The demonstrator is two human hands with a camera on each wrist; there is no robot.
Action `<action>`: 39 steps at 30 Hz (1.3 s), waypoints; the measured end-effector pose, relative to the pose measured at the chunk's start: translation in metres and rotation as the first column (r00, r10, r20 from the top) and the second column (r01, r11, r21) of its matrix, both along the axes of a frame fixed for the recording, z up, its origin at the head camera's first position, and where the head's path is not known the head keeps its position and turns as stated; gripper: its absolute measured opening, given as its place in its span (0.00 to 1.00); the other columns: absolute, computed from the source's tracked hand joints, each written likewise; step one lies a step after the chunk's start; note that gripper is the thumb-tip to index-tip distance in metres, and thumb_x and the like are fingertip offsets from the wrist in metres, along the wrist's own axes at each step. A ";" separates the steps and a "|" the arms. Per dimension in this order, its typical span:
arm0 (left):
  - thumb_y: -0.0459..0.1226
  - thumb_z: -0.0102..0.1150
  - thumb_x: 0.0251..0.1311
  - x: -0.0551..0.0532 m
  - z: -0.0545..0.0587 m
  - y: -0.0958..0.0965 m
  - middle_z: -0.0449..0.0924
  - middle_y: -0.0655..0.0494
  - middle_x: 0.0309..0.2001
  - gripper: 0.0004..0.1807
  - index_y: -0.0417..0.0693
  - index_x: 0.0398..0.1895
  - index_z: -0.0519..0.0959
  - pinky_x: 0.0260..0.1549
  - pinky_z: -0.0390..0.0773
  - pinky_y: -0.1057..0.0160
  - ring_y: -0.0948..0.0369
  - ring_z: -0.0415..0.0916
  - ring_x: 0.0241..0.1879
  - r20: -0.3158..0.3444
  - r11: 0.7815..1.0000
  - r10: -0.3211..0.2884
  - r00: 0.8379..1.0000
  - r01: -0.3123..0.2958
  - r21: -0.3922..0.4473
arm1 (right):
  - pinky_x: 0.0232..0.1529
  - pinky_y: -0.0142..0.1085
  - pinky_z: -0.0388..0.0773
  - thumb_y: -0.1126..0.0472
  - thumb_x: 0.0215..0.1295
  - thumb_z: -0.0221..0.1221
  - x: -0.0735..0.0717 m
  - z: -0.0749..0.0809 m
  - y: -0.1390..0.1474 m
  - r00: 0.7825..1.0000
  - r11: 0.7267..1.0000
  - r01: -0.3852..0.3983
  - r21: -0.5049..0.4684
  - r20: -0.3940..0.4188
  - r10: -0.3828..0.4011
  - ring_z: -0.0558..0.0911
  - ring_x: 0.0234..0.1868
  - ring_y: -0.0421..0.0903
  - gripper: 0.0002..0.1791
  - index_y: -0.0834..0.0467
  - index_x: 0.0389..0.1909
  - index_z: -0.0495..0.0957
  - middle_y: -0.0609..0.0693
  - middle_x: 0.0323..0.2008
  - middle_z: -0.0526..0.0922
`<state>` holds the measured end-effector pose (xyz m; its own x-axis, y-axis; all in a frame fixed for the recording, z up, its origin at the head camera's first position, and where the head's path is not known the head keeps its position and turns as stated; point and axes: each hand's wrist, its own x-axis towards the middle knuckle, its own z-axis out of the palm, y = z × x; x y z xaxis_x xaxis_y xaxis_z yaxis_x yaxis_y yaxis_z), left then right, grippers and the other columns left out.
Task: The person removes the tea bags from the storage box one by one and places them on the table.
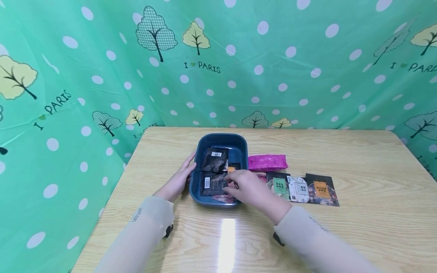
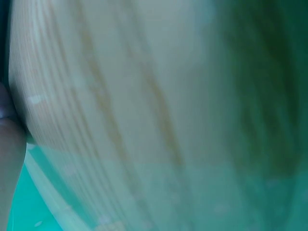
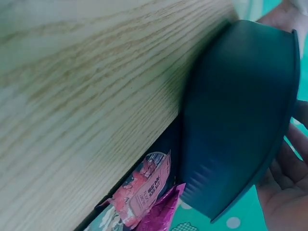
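Observation:
A dark blue bin (image 1: 218,205) stands on the table with several packets inside. Two black packets with white barcode labels, an upper packet (image 1: 214,161) and a lower packet (image 1: 213,185), lie on top of others. My left hand (image 1: 179,178) rests along the bin's left outer wall, fingers extended. From the right, my right hand (image 1: 250,189) reaches over the rim; thumb and forefinger stand apart at the lower black packet's right edge. In the right wrist view, the bin's outer wall (image 3: 231,110) hides part of that hand (image 3: 284,187).
Right of the bin lies a magenta packet (image 1: 268,162). Below it runs a row: a partly covered pink packet (image 3: 147,190), a green-labelled packet (image 1: 280,185), a white one (image 1: 299,189) and an orange-labelled one (image 1: 322,189). A patterned green curtain (image 1: 239,76) hangs behind the table (image 1: 375,167).

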<state>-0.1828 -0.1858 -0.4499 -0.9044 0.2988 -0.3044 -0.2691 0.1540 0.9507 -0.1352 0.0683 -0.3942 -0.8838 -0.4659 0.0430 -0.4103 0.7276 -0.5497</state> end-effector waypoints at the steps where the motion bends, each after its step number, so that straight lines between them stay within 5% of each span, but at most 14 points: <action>1: 0.52 0.34 0.78 0.000 0.000 0.000 0.48 0.53 0.79 0.31 0.74 0.79 0.39 0.72 0.50 0.50 0.50 0.56 0.74 0.002 1.000 0.002 1.000 -0.002 0.000 | 0.49 0.42 0.81 0.56 0.63 0.67 0.000 -0.001 -0.001 1.000 1.000 -0.018 0.019 -0.011 0.019 0.83 0.44 0.46 0.17 0.59 0.50 0.84 0.51 0.43 0.87; 5: 0.52 0.34 0.78 -0.001 -0.001 -0.001 0.46 0.53 0.80 0.31 0.73 0.79 0.39 0.73 0.48 0.49 0.50 0.55 0.74 0.002 1.000 -0.001 1.000 0.001 0.004 | 0.48 0.41 0.81 0.55 0.63 0.67 -0.003 -0.005 -0.006 0.997 0.994 -0.063 0.091 -0.046 0.067 0.82 0.41 0.44 0.18 0.60 0.51 0.83 0.51 0.38 0.87; 13: 0.53 0.34 0.78 -0.001 -0.001 0.000 0.53 0.49 0.77 0.32 0.73 0.79 0.40 0.72 0.50 0.50 0.49 0.58 0.73 0.001 1.000 -0.002 1.000 0.002 0.018 | 0.53 0.42 0.80 0.52 0.63 0.67 -0.010 -0.013 -0.013 0.989 0.964 -0.094 0.249 -0.088 0.119 0.85 0.49 0.46 0.20 0.58 0.52 0.83 0.51 0.48 0.87; 27: 0.52 0.33 0.78 0.000 0.000 0.000 0.51 0.49 0.78 0.31 0.72 0.80 0.39 0.71 0.51 0.50 0.48 0.58 0.72 -0.002 1.000 0.001 1.000 -0.001 0.013 | 0.60 0.46 0.77 0.49 0.63 0.67 -0.014 -0.016 -0.022 0.987 0.926 -0.111 0.360 -0.067 0.144 0.82 0.57 0.52 0.27 0.57 0.60 0.79 0.53 0.58 0.83; 39: 0.51 0.33 0.79 0.001 0.001 0.000 0.45 0.50 0.80 0.31 0.72 0.80 0.39 0.73 0.48 0.48 0.48 0.54 0.75 -0.011 1.000 -0.002 1.000 0.002 0.005 | 0.60 0.47 0.76 0.48 0.61 0.67 -0.016 -0.020 -0.027 0.989 0.904 -0.086 0.419 -0.077 0.130 0.82 0.56 0.52 0.28 0.57 0.60 0.79 0.52 0.56 0.83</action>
